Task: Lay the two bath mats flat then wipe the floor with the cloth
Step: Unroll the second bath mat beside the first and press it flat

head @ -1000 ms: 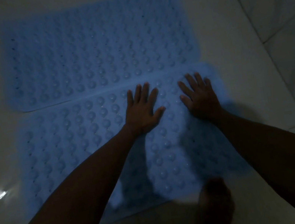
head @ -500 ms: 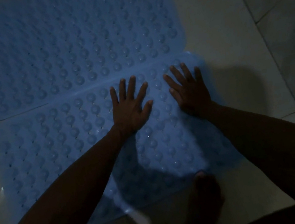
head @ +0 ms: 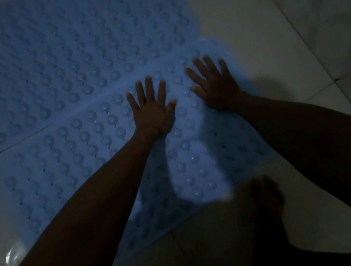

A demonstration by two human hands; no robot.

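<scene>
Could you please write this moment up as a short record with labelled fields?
setting: dim room, pale tiled floor
near bath mat: blue, studded, lying flat under both hands
far bath mat: blue, studded, flat, its edge meeting the near mat's
left hand: fingers spread, palm pressing the near mat
right hand: fingers spread, pressing the near mat by its right end
bare foot: on the floor at the near mat's front edge
cloth: not in view

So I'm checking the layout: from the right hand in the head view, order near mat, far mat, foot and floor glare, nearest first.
From the right hand:
1. Near mat, under the palm.
2. Far mat, just ahead-left.
3. Foot, below, by the mat's near edge.
4. Floor glare, far lower left.
</scene>
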